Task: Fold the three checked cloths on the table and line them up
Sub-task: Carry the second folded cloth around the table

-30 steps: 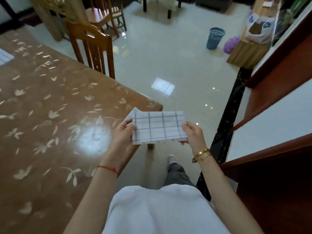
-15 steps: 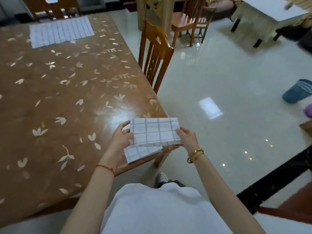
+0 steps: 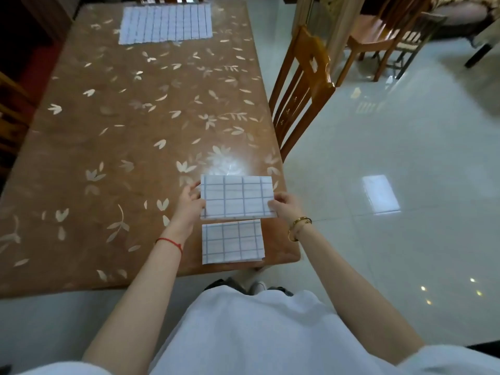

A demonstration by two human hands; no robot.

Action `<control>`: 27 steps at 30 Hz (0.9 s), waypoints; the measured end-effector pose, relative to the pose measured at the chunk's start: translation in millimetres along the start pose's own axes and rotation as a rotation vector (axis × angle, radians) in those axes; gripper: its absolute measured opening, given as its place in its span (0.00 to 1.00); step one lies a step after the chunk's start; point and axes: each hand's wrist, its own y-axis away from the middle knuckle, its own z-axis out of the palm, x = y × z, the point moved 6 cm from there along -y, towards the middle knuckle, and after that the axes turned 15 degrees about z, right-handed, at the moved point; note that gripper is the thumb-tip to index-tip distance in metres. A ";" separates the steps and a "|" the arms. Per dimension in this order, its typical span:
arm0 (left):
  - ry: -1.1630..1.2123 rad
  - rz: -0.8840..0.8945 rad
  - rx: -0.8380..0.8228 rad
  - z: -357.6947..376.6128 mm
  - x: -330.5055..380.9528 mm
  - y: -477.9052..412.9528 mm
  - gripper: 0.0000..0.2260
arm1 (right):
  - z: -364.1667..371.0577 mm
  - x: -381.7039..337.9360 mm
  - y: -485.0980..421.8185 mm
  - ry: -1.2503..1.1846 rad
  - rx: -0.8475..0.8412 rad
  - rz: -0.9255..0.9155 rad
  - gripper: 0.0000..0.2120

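I hold a folded white cloth with a blue check (image 3: 236, 197) over the near right corner of the brown leaf-patterned table (image 3: 130, 147). My left hand (image 3: 189, 205) grips its left edge and my right hand (image 3: 284, 207) grips its right edge. Just in front of it, nearer to me, a second folded checked cloth (image 3: 232, 241) lies flat on the table. A third checked cloth (image 3: 165, 23) lies spread out, unfolded, at the far end of the table.
A wooden chair (image 3: 303, 87) stands against the table's right side. More wooden chairs (image 3: 378, 36) stand further back on the glossy tiled floor (image 3: 405, 158). The table's near edge runs just beyond my torso.
The view has swung from the floor on the right back over the table. Both hands carried the folded cloth to just beyond the second folded cloth, which now shows fully.
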 end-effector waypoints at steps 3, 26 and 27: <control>-0.016 -0.015 0.034 -7.6 -8.3 -16.4 0.31 | 16.5 -5.1 -20.1 0.080 0.017 0.021 0.07; -0.135 -0.225 -0.119 -17.7 -83.9 -61.0 0.23 | 54.3 25.3 -90.8 0.341 0.071 0.171 0.06; -0.134 -0.231 -0.118 -17.5 -84.7 -60.4 0.23 | 55.1 25.3 -91.2 0.352 0.071 0.166 0.06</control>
